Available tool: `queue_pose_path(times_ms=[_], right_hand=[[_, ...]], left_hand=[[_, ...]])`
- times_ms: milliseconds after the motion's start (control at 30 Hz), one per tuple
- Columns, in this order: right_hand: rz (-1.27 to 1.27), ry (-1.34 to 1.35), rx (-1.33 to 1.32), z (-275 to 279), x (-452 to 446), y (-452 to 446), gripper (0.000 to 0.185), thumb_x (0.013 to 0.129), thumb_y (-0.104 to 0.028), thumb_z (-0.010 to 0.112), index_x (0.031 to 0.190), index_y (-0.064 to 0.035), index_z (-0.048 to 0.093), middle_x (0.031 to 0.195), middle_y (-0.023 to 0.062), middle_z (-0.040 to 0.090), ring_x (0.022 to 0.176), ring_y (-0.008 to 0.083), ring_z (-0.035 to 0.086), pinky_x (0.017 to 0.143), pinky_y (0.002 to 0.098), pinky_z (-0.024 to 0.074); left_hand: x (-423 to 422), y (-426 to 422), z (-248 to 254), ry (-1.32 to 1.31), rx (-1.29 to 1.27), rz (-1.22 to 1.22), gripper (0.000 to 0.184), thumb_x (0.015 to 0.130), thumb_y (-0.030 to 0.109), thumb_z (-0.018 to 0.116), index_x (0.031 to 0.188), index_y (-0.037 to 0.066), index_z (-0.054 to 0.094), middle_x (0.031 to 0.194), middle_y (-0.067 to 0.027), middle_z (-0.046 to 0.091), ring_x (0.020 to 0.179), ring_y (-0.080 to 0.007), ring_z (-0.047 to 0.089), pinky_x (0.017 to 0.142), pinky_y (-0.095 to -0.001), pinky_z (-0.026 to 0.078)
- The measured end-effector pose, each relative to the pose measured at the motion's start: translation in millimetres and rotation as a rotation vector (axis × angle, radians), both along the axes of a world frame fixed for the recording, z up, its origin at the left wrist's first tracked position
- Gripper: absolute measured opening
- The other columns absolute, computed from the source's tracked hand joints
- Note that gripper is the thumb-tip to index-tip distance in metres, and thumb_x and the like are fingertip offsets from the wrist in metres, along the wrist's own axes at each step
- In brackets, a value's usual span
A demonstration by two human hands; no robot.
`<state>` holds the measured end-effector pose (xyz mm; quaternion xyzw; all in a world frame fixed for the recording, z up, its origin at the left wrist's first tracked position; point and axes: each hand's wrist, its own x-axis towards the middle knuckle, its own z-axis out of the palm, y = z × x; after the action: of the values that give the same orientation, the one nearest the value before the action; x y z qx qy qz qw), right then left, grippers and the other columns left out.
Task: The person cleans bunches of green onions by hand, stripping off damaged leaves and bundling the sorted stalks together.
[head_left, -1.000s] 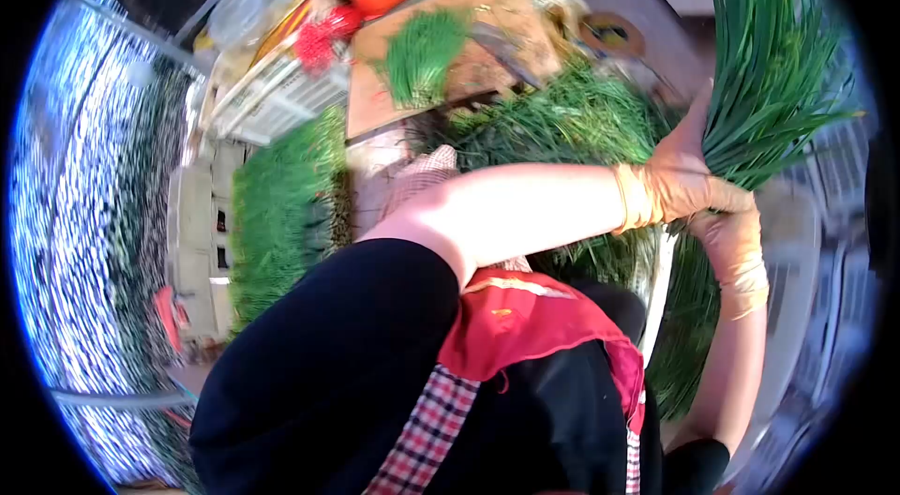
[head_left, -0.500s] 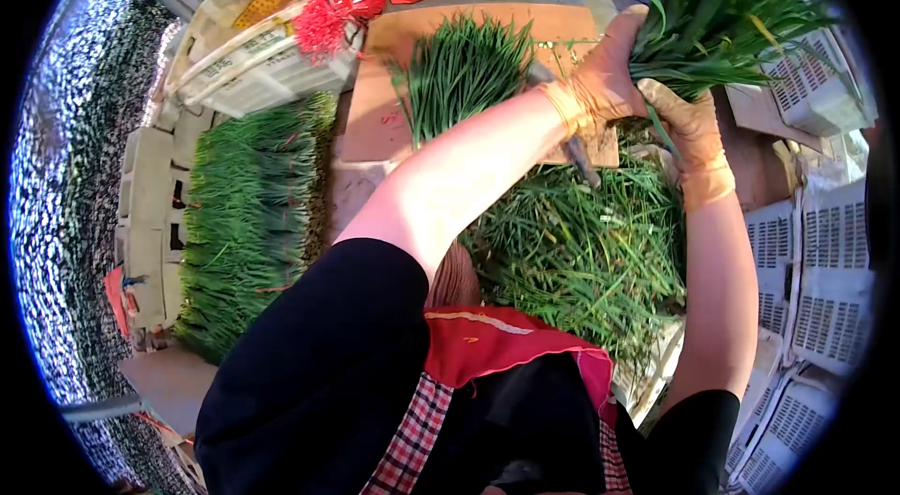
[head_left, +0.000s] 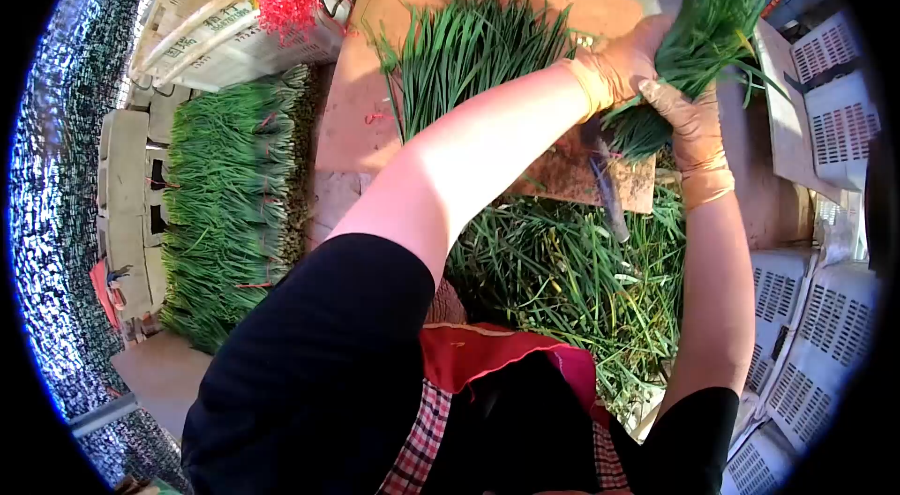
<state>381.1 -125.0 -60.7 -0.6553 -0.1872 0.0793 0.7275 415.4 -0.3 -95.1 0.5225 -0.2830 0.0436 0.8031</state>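
Both my hands wear tan gloves and meet around a bunch of long green leaves (head_left: pixel 714 26) at the upper right. My left hand (head_left: pixel 626 64) is wrapped on the bunch's left side, over the right part of a brown board (head_left: pixel 361 134). Against its lower right side, my right hand (head_left: pixel 692 125) grips the same bunch. More cut leaves (head_left: pixel 469 50) lie on the board to the left. A knife (head_left: pixel 607 181) rests at the board's near right edge, its upper part hidden near my left wrist.
Loose leaves (head_left: pixel 572 279) are heaped below the board. Tied green bunches (head_left: pixel 220 204) stand in rows at left. A white crate (head_left: pixel 220 36) with red ties (head_left: pixel 291 3) is at upper left. White perforated crates (head_left: pixel 825 326) line the right side.
The view has shifted and the board sits lower. Both hands and the bunch have moved from the right side to the board's right edge, and the bunch looks more tightly gathered.
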Motion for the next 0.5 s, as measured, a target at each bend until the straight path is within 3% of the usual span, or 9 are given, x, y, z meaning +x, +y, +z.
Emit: queue_pose_path(times_ms=[67,100,133,233,267,333,367,467,500], right_hand=[[0.004,0.040,0.002,4,1,1,0.069,0.063,-0.001,0.079,0.122,-0.0011,0.043,0.107,0.0067,0.055,0.092,0.0146,0.057,0.082,0.0291,0.0493],[-0.020,-0.019,-0.005,10,-2,4,0.069,0.064,-0.001,0.078,0.123,-0.0008,0.043,0.107,0.0067,0.056,0.092,0.0149,0.057,0.084,0.0288,0.0481],[-0.020,0.119,-0.046,16,-3,2,0.068,0.065,-0.005,0.079,0.123,0.0000,0.044,0.109,0.0057,0.055,0.095,0.0153,0.055,0.086,0.0288,0.0457],[-0.145,-0.063,-0.055,27,-8,-10,0.056,0.069,-0.010,0.077,0.118,0.0007,0.051,0.110,0.0049,0.057,0.095,0.0146,0.055,0.085,0.0294,0.0452],[-0.214,-0.043,0.108,45,-24,-7,0.049,0.071,-0.010,0.075,0.114,0.0005,0.053,0.107,0.0055,0.059,0.093,0.0141,0.055,0.084,0.0294,0.0451],[-0.182,-0.133,0.041,61,-34,-24,0.044,0.072,-0.010,0.074,0.111,0.0001,0.055,0.104,0.0051,0.060,0.092,0.0141,0.056,0.084,0.0292,0.0451],[-0.146,-0.201,-0.038,68,-38,-34,0.039,0.074,-0.010,0.072,0.108,-0.0003,0.057,0.101,0.0047,0.061,0.091,0.0141,0.056,0.083,0.0290,0.0451],[0.005,0.004,-0.178,90,-60,-59,0.032,0.076,-0.013,0.070,0.103,-0.0016,0.060,0.090,0.0035,0.063,0.078,0.0134,0.059,0.074,0.0280,0.0477],[0.062,0.063,-0.198,101,-72,-65,0.033,0.075,-0.013,0.070,0.105,-0.0019,0.061,0.090,0.0036,0.064,0.077,0.0130,0.059,0.073,0.0279,0.0479]], left_hand=[[9,0,-4,-0.103,0.158,0.069,0.105,0.049,0.026,0.086,0.136,0.006,0.030,0.134,-0.0190,0.035,0.121,-0.0302,0.037,0.101,-0.0371,0.031],[7,2,-4,-0.170,0.403,0.165,0.111,0.046,0.033,0.085,0.138,0.008,0.027,0.140,-0.0222,0.022,0.128,-0.0358,0.023,0.105,-0.0399,0.025],[-1,5,7,-0.250,0.646,0.261,0.118,0.044,0.041,0.083,0.140,0.010,0.023,0.145,-0.0255,0.008,0.135,-0.0414,0.008,0.109,-0.0426,0.019],[-35,-8,44,-0.309,0.907,0.217,0.108,0.047,0.043,0.080,0.136,0.007,0.031,0.144,-0.0243,0.014,0.133,-0.0371,0.014,0.109,-0.0366,0.021],[-47,-11,58,-0.337,1.005,0.212,0.105,0.048,0.045,0.079,0.135,0.006,0.033,0.144,-0.0246,0.016,0.133,-0.0362,0.015,0.109,-0.0345,0.021],[-70,-12,82,-0.451,1.136,0.233,0.107,0.050,0.052,0.077,0.137,0.007,0.032,0.143,-0.0284,0.015,0.134,-0.0383,0.007,0.110,-0.0355,0.017],[-89,-6,107,-0.499,1.283,0.215,0.105,0.052,0.053,0.076,0.135,0.006,0.034,0.140,-0.0308,0.020,0.134,-0.0380,0.011,0.110,-0.0382,0.019],[-131,9,147,-0.470,1.287,0.204,0.087,0.060,0.048,0.073,0.130,0.007,0.042,0.139,-0.0273,0.026,0.133,-0.0373,0.019,0.109,-0.0386,0.022],[-153,12,171,-0.283,1.396,0.198,0.082,0.062,0.044,0.072,0.130,0.008,0.042,0.139,-0.0241,0.029,0.132,-0.0360,0.023,0.108,-0.0402,0.024]])
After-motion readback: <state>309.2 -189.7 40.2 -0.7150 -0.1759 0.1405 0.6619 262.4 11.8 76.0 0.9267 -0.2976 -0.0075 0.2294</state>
